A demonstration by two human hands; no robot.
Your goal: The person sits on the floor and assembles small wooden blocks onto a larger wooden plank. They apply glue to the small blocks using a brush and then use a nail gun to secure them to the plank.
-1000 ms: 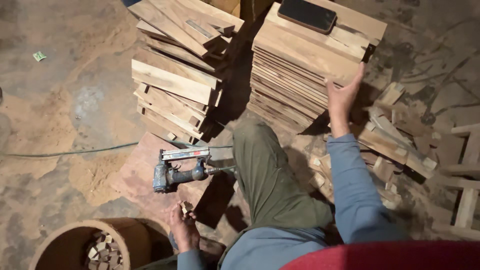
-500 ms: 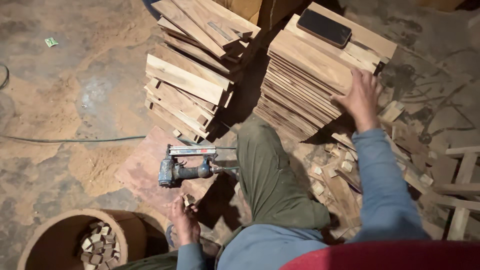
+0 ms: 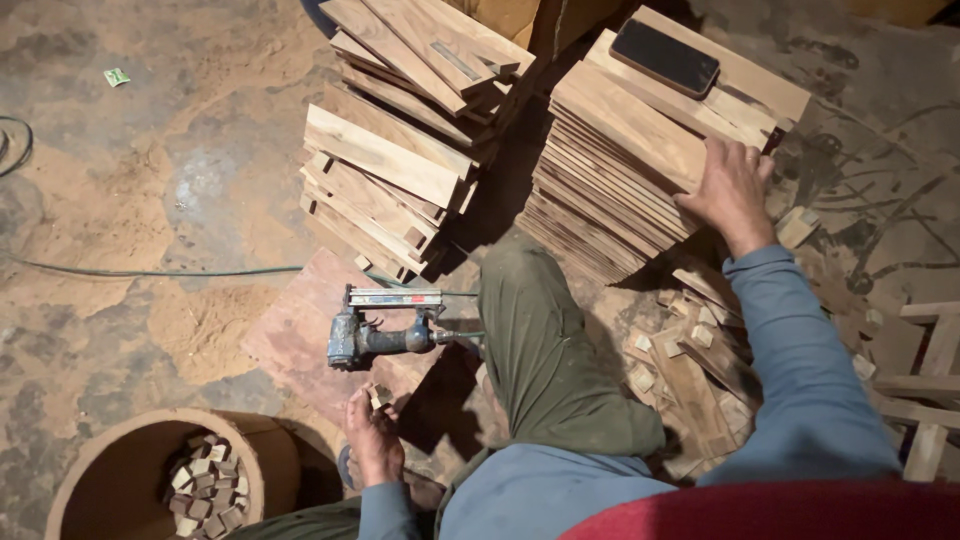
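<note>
My right hand (image 3: 733,190) lies on the near end of a tall stack of thin wooden boards (image 3: 625,170), fingers curled over the top board's edge. A black phone (image 3: 665,57) lies on top of that stack, farther back. My left hand (image 3: 373,436) is low by my knee and pinches a small wooden block (image 3: 379,396). Just beyond it a pneumatic nail gun (image 3: 385,330) lies on a reddish flat board (image 3: 300,335).
A second, looser stack of boards (image 3: 400,150) stands to the left. A round tub (image 3: 140,480) with several small wooden blocks sits at bottom left. Offcuts (image 3: 690,350) litter the ground on the right, beside a wooden frame (image 3: 930,380). A green hose (image 3: 150,270) crosses the sandy floor.
My right hand has come down from the stack's side onto its top board. The view has shifted, so the stacks sit further right. My left hand stays by the block.
</note>
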